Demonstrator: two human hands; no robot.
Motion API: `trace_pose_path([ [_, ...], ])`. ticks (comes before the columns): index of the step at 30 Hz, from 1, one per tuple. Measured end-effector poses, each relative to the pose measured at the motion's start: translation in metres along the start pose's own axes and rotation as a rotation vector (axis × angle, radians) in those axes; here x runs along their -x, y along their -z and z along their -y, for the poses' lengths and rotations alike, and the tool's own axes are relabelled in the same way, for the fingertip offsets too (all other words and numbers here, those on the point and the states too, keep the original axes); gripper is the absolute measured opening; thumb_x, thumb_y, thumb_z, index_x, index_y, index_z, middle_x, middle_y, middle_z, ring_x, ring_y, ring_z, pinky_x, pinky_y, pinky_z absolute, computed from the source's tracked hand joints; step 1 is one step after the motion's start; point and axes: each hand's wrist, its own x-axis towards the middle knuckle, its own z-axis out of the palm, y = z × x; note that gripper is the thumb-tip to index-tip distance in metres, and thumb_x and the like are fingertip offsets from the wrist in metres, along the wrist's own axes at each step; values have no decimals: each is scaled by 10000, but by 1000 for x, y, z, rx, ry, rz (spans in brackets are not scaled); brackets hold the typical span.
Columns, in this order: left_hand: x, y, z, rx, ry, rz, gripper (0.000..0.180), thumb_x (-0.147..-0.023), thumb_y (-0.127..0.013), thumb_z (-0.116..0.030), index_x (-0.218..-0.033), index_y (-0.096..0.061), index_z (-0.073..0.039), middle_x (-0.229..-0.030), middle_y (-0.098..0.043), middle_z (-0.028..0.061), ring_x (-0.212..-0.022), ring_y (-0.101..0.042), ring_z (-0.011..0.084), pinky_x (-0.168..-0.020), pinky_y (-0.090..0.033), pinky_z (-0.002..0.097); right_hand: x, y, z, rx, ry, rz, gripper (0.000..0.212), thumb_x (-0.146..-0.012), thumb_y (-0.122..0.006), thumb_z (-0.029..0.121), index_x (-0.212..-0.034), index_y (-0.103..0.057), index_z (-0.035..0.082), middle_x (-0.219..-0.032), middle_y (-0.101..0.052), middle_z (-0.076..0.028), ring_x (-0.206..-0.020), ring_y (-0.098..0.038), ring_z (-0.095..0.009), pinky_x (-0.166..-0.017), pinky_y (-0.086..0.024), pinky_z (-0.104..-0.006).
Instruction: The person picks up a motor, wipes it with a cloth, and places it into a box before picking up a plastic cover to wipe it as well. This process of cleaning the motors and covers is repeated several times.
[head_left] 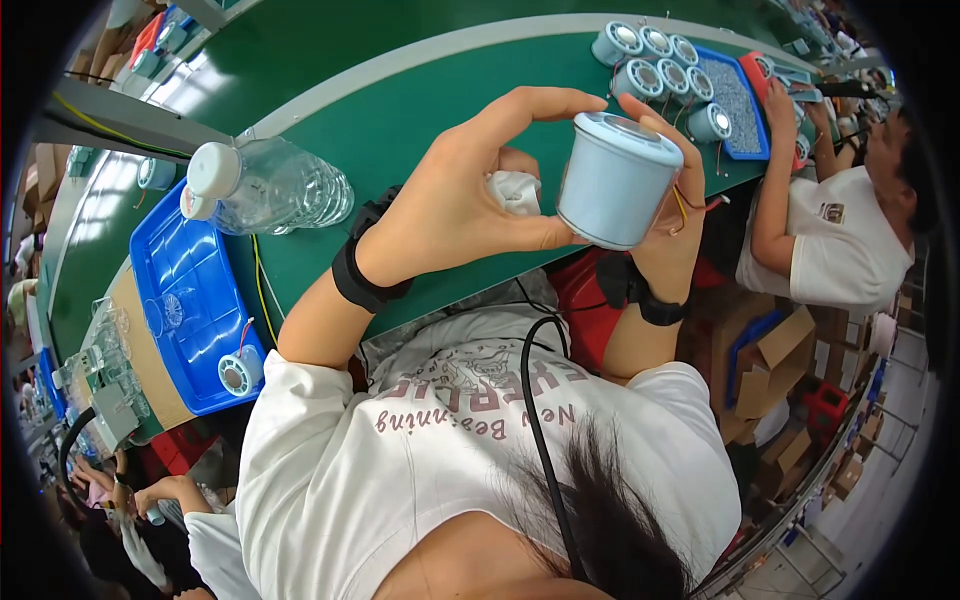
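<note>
A light-blue cylindrical unit [615, 185] with a round inset on its top and thin coloured wires is held up in front of me, above the green table. My left hand [455, 195] grips it from the left, thumb at its lower edge and index finger by the top rim. Tucked in that hand's curled fingers is a crumpled white wad [515, 190], like tissue or cloth. From the right and behind, my right hand [668, 250] closes on the unit, its fingers partly hidden by it. Wires hang beside the right palm.
A clear plastic bottle [285, 190] stands left on the green table [400, 120], near a blue tray [195, 310] with a similar unit [240, 372]. Several more units [655, 75] stand at far right beside a blue tray of grey bits [735, 100]. A co-worker [825, 235] sits right.
</note>
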Motion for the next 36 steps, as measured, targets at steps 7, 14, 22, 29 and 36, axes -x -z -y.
trace_pose_path([
  [7, -2, -4, 5, 223, 46, 29, 678, -642, -791, -6, -1256, -503, -30, -1279, -550, 73, -1106, -579, 138, -620, -487, 203, 8, 0, 11, 62, 103, -73, 883, -613, -835, 2, -1382, -403, 21, -1390, -463, -210, -1189, -550, -253, -934, -477, -352],
  [14, -7, -1, 10, 293, 110, 130, 691, -624, -784, 28, -1249, -493, -19, -1334, -506, 82, -1147, -571, 166, -635, -502, 202, 10, 1, 18, 140, 153, -78, 1001, -585, -883, 82, -1431, -352, 21, -1283, -559, -213, -1150, -573, -264, -884, -476, -356],
  [22, -5, 2, 11, 212, 67, 165, 741, -624, -811, 14, -1282, -472, -19, -1311, -525, 92, -1139, -577, 170, -713, -512, 232, 8, -2, 20, 93, 214, -87, 1073, -571, -898, 94, -1461, -304, 21, -1234, -592, -225, -1112, -595, -270, -867, -476, -346],
  [29, -1, 0, -1, 388, 126, 242, 786, -744, -821, -259, -1364, -408, -6, -1276, -560, 109, -1128, -567, 153, -924, -467, 300, 8, -9, 23, 79, 264, -72, 1075, -589, -893, 76, -1472, -282, 25, -1214, -604, -222, -1101, -601, -276, -890, -490, -370],
  [36, 21, -21, -5, 721, 209, -24, 691, -913, -624, -457, -1382, -367, -20, -1249, -551, 97, -1108, -555, 168, -920, -465, 308, 10, -23, 28, 270, 149, -42, 1008, -645, -864, 45, -1467, -280, 23, -1263, -568, -191, -1124, -599, -265, -870, -535, -365],
])
